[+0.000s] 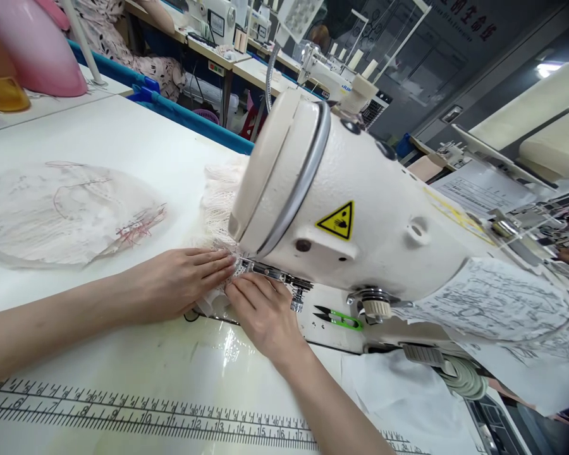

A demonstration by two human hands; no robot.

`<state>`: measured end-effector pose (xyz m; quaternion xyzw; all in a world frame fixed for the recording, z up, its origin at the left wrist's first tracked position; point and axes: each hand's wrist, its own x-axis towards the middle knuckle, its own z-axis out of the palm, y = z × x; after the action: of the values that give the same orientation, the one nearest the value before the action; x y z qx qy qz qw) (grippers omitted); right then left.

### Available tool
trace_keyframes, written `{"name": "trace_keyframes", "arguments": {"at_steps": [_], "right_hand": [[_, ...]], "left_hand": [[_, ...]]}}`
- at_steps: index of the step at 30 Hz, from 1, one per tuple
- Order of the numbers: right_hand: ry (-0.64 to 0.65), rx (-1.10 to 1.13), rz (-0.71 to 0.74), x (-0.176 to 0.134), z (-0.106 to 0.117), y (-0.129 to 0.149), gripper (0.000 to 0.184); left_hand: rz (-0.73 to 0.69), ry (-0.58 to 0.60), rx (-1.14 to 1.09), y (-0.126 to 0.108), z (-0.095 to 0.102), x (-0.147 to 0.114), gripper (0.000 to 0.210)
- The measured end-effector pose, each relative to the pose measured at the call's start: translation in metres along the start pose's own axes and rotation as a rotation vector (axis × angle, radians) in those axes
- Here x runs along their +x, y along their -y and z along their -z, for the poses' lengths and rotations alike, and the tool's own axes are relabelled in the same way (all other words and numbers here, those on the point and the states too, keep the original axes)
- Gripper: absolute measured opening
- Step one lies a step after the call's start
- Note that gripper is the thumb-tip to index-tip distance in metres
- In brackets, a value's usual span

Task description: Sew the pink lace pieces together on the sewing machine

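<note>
White lace fabric [218,208] lies bunched under the head of a cream sewing machine [360,208]. My left hand [175,281] rests flat on the lace at the left of the needle area, its fingers straight and side by side. Close to the presser foot, my right hand [265,309] has its fingers bent down onto the near edge of the lace; its thumb is hidden. The needle itself is out of sight behind the machine head and fingers. Green thread snips [339,318] lie on the machine bed, right of my right hand.
A sheer fabric piece with red threads [76,212] spreads across the left tabletop. A printed ruler strip [171,420] runs along the front. White cloth [403,392] lies at the right. A pink rounded object [42,44] stands back left; a person [128,44] sits beyond.
</note>
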<state>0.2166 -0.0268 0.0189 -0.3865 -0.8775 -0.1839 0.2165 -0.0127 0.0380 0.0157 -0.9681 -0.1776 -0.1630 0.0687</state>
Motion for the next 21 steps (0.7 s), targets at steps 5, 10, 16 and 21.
{"name": "trace_keyframes", "arguments": {"at_steps": [5, 10, 16, 21], "right_hand": [[-0.014, 0.002, -0.021, -0.002, 0.001, 0.0, 0.016], [0.0, -0.034, -0.083, -0.003, 0.001, 0.005, 0.016], [-0.053, -0.036, -0.064, -0.003, 0.003, 0.004, 0.02], [-0.037, -0.039, -0.053, -0.005, 0.005, 0.001, 0.026]], "left_hand": [[0.074, -0.034, 0.033, -0.011, -0.018, -0.007, 0.052], [0.114, -0.069, 0.06, -0.02, -0.019, -0.005, 0.05], [0.081, -0.046, 0.121, -0.022, -0.002, 0.002, 0.049], [0.057, -0.054, 0.208, -0.025, 0.001, 0.006, 0.052]]}}
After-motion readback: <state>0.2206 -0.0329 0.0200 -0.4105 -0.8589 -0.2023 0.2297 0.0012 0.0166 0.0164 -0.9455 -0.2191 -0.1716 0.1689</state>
